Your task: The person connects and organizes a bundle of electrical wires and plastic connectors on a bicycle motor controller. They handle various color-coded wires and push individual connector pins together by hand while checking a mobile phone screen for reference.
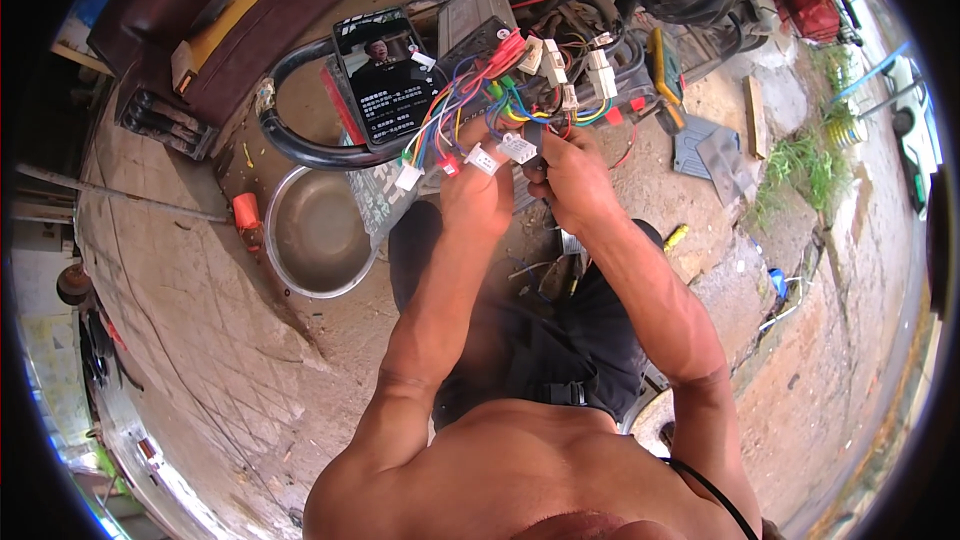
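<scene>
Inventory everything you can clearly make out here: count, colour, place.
Wires: many, multicoloured, upper centre.
Connectors: several, mostly white, on the wires.
Dark piece: one, blackish, below the wires.
Phone: one, black, left of the wires.
Tube: one, black, curving left of the phone.
Box: one, grey, beyond the wires.
Basin: one, silvery, ground at left.
Cup-like thing: one, orange, left of the basin.
Seat: one, maroon and yellow, upper left.
Device: one, yellow and dark, right of wires.
Sheets: at least two, grey, right.
Wood strip: one, tan, beside the sheets.
Grass: patch, green, right.
Trousers: one pair, black, lower centre.
Left hand: one, bare, under the connectors.
Right hand: one, bare, at the dark piece.
</scene>
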`<action>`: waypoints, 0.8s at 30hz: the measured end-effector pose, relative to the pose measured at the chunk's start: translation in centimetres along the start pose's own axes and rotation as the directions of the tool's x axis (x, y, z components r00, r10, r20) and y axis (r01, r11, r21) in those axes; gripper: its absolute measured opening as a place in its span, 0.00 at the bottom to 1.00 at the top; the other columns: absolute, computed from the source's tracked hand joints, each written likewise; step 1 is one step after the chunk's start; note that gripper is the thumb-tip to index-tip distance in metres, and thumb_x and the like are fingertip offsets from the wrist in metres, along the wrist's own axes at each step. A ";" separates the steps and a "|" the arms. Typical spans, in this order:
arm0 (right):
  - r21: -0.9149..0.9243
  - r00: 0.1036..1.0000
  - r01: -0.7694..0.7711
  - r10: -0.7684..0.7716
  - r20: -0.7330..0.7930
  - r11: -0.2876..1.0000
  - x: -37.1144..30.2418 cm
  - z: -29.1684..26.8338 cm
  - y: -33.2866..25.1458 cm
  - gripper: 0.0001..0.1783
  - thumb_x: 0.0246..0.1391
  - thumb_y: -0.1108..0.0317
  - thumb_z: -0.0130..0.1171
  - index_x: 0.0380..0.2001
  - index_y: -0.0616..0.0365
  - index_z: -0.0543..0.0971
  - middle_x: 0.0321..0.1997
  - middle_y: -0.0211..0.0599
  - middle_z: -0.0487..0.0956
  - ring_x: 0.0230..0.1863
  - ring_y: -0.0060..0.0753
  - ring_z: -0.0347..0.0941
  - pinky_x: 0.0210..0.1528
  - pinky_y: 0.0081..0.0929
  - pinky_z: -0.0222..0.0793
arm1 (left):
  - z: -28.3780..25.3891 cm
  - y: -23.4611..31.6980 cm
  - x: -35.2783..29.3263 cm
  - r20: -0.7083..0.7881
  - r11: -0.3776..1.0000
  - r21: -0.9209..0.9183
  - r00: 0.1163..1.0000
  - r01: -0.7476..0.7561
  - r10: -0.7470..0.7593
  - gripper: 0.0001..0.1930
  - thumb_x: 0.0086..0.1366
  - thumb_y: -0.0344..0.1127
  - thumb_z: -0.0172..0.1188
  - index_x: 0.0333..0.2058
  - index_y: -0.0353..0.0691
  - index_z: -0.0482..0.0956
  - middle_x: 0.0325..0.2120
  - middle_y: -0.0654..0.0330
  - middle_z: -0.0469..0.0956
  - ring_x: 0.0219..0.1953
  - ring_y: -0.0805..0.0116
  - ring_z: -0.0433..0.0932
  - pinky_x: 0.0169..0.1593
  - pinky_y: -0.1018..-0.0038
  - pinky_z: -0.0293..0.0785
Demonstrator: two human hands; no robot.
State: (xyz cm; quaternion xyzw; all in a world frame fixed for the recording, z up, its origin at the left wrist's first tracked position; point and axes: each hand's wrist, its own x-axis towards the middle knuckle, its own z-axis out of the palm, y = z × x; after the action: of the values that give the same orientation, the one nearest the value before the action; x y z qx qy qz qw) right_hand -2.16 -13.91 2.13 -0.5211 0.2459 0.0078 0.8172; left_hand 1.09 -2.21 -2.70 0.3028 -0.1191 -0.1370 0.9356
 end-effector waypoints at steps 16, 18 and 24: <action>0.267 0.825 -0.281 0.090 0.558 0.922 0.1 -4.3 0.7 0.16 0.63 0.52 0.58 0.44 0.51 0.77 0.35 0.30 0.77 0.30 0.25 0.69 0.30 0.21 0.61 | 1.3 1.7 -1.0 -0.121 0.985 0.150 0.991 0.080 -0.062 0.14 0.68 0.20 0.55 0.52 0.32 0.78 0.46 0.57 0.80 0.48 0.68 0.78 0.55 0.70 0.73; 0.338 0.791 -0.329 0.062 0.609 0.882 0.3 -4.6 1.1 0.15 0.64 0.53 0.60 0.41 0.54 0.79 0.36 0.31 0.81 0.30 0.26 0.71 0.32 0.22 0.64 | 1.2 1.6 -1.1 -0.071 0.985 0.162 0.997 0.050 -0.039 0.14 0.69 0.21 0.55 0.52 0.32 0.77 0.47 0.57 0.80 0.48 0.68 0.78 0.55 0.70 0.73; 0.450 0.775 -0.319 -0.043 0.631 0.834 -0.2 -5.1 2.4 0.14 0.63 0.58 0.61 0.47 0.54 0.78 0.38 0.31 0.80 0.29 0.24 0.69 0.33 0.20 0.65 | 1.6 1.1 -0.8 -0.192 0.948 0.316 0.981 0.029 0.034 0.13 0.71 0.25 0.55 0.52 0.33 0.76 0.45 0.57 0.81 0.43 0.68 0.78 0.51 0.69 0.74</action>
State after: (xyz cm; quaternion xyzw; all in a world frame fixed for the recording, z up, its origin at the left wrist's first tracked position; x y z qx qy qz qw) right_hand -4.97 -17.10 -1.51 -0.2209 -0.0034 0.1716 0.9601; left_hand 0.02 -2.00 -0.88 0.4608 -0.0476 -0.0845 0.8822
